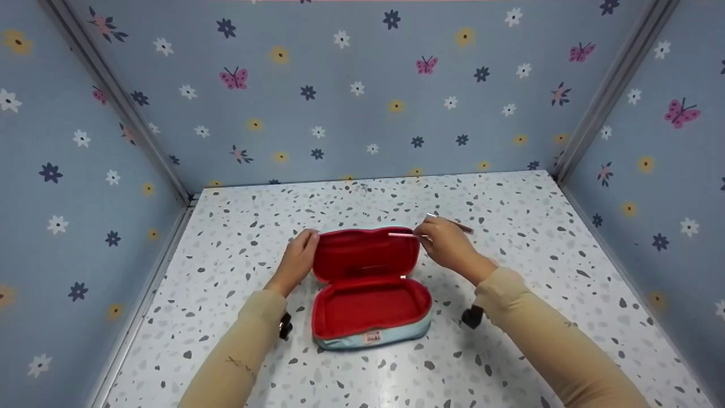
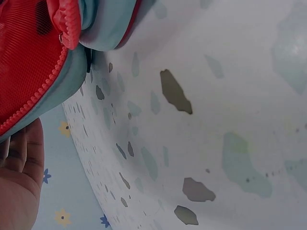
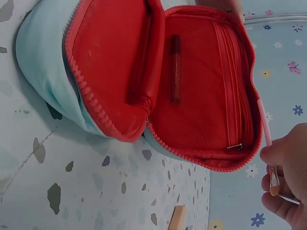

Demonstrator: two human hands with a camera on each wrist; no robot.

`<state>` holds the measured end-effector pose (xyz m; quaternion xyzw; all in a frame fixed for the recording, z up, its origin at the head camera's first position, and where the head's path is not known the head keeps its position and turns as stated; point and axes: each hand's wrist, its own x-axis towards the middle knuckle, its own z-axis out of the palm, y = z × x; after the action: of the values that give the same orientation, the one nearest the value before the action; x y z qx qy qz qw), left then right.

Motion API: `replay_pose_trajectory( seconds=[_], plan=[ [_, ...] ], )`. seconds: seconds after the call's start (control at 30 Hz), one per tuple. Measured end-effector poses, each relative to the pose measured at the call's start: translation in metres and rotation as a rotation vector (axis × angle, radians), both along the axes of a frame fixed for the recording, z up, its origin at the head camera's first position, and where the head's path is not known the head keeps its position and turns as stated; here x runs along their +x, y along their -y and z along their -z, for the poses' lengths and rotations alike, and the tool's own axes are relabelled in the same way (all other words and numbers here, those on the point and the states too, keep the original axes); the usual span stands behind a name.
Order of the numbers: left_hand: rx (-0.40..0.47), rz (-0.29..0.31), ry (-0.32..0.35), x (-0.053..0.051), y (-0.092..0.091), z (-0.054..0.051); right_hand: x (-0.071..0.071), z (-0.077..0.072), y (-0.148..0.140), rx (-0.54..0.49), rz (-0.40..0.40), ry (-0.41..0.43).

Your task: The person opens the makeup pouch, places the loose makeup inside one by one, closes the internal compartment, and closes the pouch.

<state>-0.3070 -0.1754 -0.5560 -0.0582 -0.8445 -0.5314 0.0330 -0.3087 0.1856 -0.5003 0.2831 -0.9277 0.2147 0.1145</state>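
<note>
Beige sleeves [image 1: 232, 351] are lying nearest the head camera, flanking an unzipped pencil case [image 1: 371, 309] that is resting on the speckled table [image 1: 221, 266]. Its raised lid [image 1: 362, 247] is holding a dark tube [image 3: 176, 69] behind red mesh. Flowered walls [image 1: 362, 68] are enclosing the back and sides. Left hand [image 1: 297, 256] is pinching the lid's left edge, thumb in front. Right hand [image 1: 450, 247] is pinching a thin brush [image 3: 265, 122] and hiding the lid's right corner; whether it is also gripping the brown stick [image 1: 463, 227] behind it, one cannot tell.
</note>
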Motion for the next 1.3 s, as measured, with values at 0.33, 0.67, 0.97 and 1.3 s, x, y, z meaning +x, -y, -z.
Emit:
replay_pose_trajectory(
  seconds=[0.33, 0.67, 0.97, 1.3],
  plan=[
    [-0.004, 0.009, -0.011, 0.001, -0.001, -0.002, -0.004, 0.004, 0.018, 0.034, -0.024, -0.034],
    [-0.013, -0.007, 0.014, 0.001, -0.002, -0.003, -0.007, 0.005, 0.034, 0.07, -0.03, 0.024],
    [-0.013, -0.007, -0.004, 0.002, -0.002, -0.004, -0.007, 0.012, 0.045, 0.046, -0.067, -0.049],
    [0.002, 0.001, -0.003, 0.003, -0.001, -0.003, -0.008, 0.022, 0.056, 0.044, -0.086, -0.161]
  ],
)
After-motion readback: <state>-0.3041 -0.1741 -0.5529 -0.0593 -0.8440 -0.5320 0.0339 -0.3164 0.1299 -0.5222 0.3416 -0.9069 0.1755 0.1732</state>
